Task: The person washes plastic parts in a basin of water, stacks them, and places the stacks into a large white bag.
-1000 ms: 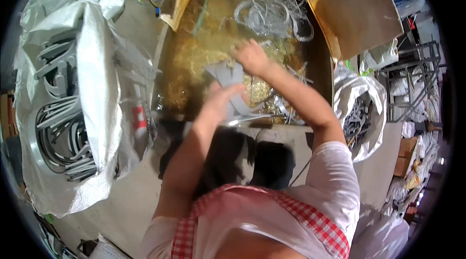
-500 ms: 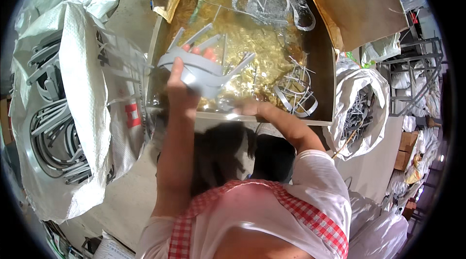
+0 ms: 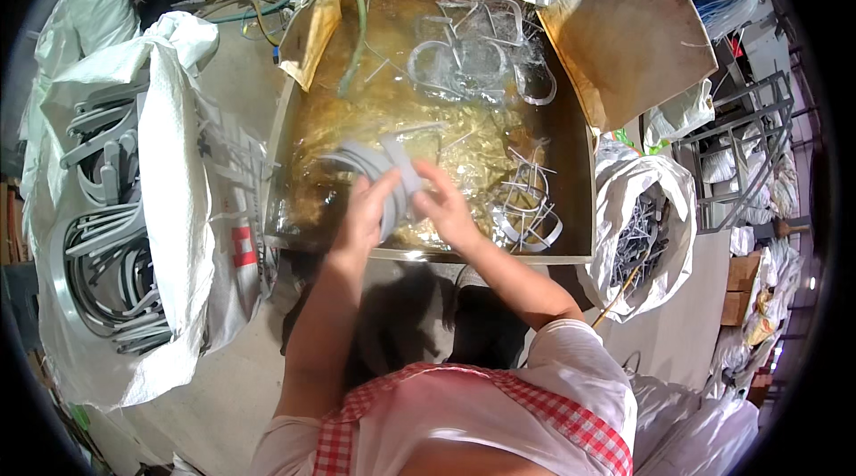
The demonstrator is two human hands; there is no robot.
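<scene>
Over the near half of a shallow water-filled metal tank (image 3: 575, 244), I hold a stack of grey curved plastic pieces (image 3: 390, 213), partly smeared by motion. My left hand (image 3: 363, 213) is closed round the stack's near left side. From the right, my right hand (image 3: 446, 209) pinches the same pieces, thumb and fingers against their right edge. How many pieces are in the stack I cannot tell. More curved pieces (image 3: 481, 61) lie in the rippling water at the far side. A tangle of thin grey plastic sprues (image 3: 532, 209) sits at the tank's near right corner.
At left stands a white woven sack (image 3: 174, 209) packed with grey curved pieces (image 3: 111, 253). A white sack (image 3: 682, 244) of thin grey scraps (image 3: 640, 240) is at right. A green hose (image 3: 359, 30) hangs into the tank. A brown-stained board (image 3: 633, 39) leans over its right side.
My left hand has lowered the grey pieces and turned them, moving slightly right. My right hand has risen from the tank's near edge and taken hold of them too.
</scene>
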